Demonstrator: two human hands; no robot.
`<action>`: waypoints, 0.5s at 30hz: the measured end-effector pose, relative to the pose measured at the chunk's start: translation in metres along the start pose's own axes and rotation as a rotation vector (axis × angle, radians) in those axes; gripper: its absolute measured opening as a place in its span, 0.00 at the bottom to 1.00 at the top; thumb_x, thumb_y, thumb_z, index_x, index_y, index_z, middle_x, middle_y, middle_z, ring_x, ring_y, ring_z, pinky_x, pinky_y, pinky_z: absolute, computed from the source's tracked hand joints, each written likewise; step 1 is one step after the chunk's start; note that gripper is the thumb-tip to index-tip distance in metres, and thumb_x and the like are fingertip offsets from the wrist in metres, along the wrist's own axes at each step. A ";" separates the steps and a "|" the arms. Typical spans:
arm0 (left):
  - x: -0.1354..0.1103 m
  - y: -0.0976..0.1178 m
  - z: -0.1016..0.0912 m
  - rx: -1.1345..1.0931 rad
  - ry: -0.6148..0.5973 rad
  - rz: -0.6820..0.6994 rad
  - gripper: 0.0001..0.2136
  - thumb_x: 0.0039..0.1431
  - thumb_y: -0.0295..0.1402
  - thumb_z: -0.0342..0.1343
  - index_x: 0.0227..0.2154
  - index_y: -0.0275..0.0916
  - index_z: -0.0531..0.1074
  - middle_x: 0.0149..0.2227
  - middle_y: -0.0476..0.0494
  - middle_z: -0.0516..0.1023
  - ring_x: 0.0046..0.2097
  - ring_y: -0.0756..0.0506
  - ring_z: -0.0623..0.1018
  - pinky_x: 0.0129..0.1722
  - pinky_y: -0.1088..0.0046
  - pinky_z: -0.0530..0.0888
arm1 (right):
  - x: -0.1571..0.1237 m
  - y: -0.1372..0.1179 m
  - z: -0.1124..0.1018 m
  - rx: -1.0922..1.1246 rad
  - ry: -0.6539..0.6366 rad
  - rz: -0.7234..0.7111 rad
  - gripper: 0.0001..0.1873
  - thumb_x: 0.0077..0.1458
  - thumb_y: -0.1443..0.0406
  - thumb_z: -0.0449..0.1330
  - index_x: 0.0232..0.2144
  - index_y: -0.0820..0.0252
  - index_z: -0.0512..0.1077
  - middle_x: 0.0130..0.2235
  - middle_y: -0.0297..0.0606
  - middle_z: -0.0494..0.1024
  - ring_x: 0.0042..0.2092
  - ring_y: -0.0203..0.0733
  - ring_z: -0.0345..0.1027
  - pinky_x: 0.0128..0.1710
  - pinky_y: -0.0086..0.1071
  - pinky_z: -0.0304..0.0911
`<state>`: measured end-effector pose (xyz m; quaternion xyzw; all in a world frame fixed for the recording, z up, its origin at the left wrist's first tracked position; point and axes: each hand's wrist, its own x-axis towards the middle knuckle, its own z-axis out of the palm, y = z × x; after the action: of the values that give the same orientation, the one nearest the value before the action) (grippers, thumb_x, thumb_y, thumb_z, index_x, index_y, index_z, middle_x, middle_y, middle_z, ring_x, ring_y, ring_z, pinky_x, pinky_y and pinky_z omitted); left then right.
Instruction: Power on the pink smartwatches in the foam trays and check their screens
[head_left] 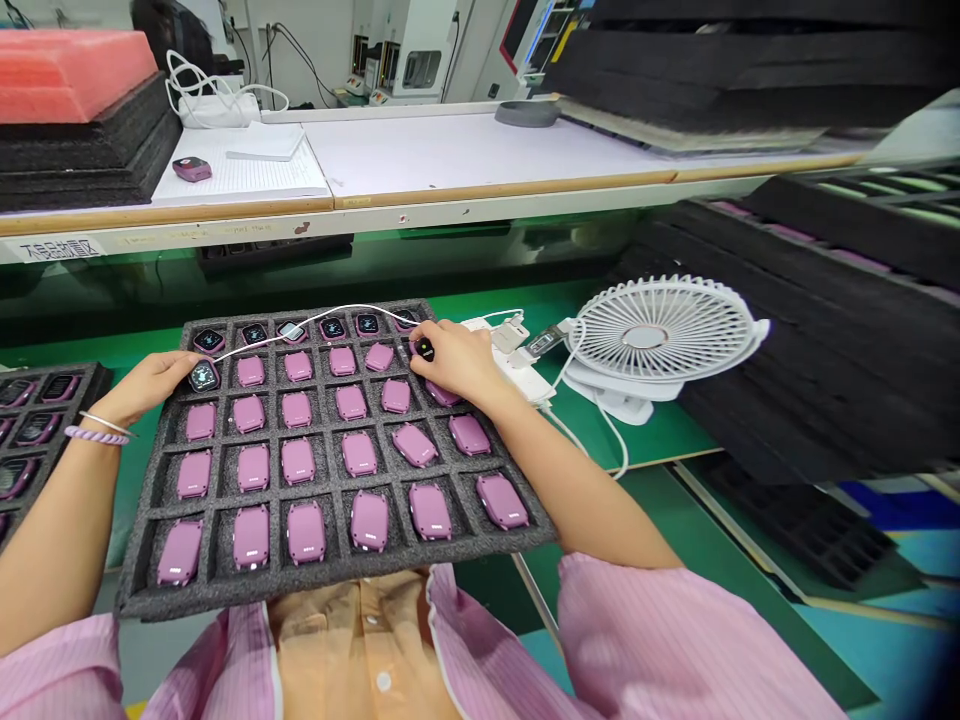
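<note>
A pink striped sleeve (675, 640) lies nearest the camera, with a gray foam tray (225, 593) of purple watches (306, 532) beyond it on the green table (667, 440). The left hand (161, 378) has its fingers together against the edge of a lit watch (203, 376) (whether they grip it, I cannot tell), while the right hand (459, 357) pinches a dark-faced watch (425, 348) between fingers and thumb at the tray's right side.

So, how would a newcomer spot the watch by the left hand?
Find the big central tray. At its left edge, second row from the far side, the left hand touches a watch. Its lit screen faces up, while its right-hand neighbour shows a purple back.
</note>
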<state>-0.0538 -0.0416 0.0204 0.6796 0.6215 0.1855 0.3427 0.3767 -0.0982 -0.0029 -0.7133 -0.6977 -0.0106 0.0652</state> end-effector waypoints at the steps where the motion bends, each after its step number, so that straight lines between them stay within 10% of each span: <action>1: 0.000 -0.002 0.002 0.029 0.024 0.025 0.33 0.46 0.62 0.53 0.40 0.37 0.82 0.53 0.37 0.85 0.60 0.30 0.79 0.65 0.57 0.72 | -0.001 0.001 0.004 0.043 0.023 0.000 0.19 0.61 0.65 0.59 0.53 0.57 0.76 0.51 0.51 0.80 0.55 0.63 0.71 0.49 0.46 0.60; 15: -0.006 -0.012 0.027 0.166 0.303 0.066 0.32 0.57 0.50 0.39 0.43 0.34 0.83 0.50 0.34 0.85 0.57 0.30 0.78 0.63 0.51 0.71 | -0.001 0.017 0.036 0.277 0.226 0.009 0.30 0.56 0.62 0.59 0.60 0.62 0.66 0.48 0.52 0.80 0.50 0.65 0.74 0.50 0.52 0.68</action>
<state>-0.0454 -0.0536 -0.0061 0.6898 0.6566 0.2451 0.1814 0.3909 -0.0955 -0.0395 -0.6949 -0.6777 0.0058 0.2405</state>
